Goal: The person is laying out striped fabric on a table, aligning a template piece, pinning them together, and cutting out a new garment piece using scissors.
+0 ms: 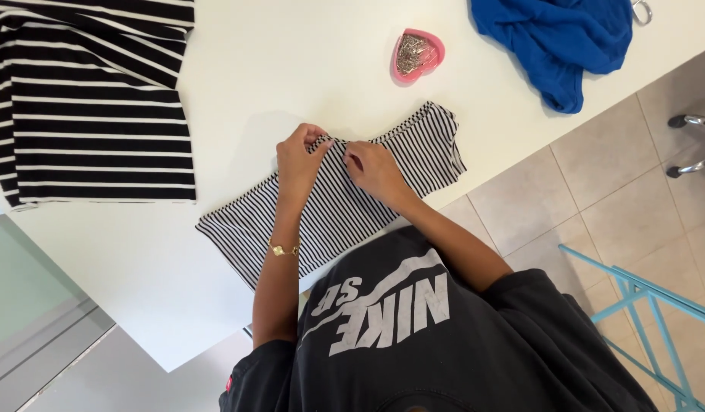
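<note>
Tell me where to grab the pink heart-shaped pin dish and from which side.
Grip the pink heart-shaped pin dish across its two rounded outer walls, coming straight down from above. It sits flat and open-topped on the white table, filled with pins, so a level, top-down hold on the rim should probably keep them from spilling. Bare table surrounds it.

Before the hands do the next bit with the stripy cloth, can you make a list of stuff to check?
1. Both hands on the work: left hand and right hand pinch the far edge of the narrow-striped fabric piece. Ok.
2. Fabric lying flat on the white table: mostly flat, near edge close to the table edge. Ok.
3. Pin held in the fingers: too small to see. Cannot tell.
4. Pink heart-shaped pin dish close by: just beyond the hands, pins inside. Ok.
5. Other cloth out of the way: wide-striped black fabric and blue fabric lie apart. Ok.
</note>
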